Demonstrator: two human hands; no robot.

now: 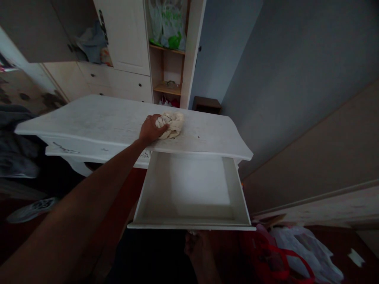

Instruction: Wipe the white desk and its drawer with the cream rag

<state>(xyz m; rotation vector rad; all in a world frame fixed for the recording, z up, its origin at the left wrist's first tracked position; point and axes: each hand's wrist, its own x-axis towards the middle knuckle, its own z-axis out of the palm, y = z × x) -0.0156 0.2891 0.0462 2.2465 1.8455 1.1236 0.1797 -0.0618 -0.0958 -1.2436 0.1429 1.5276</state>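
My left hand (150,128) is closed around a crumpled cream cloth (171,125), which rests against the top of a white desk (112,118). Dark smudges and specks mark the desktop around the cloth. Below the desktop, a white drawer (198,185) is pulled out toward me, with nothing lying in it. My right hand (194,244) is low and in shadow, just under the drawer's front edge, fingers curled. A small pale bit shows at its fingertips, but what it holds is too dim to make out.
A white wardrobe (127,35) stands behind the desk, its shelves holding plastic bags (168,23). Grey wall (296,59) runs along the right. A red bag (266,252) and a white plastic bag (308,248) lie on the floor at right. A shoe (32,209) shows at left.
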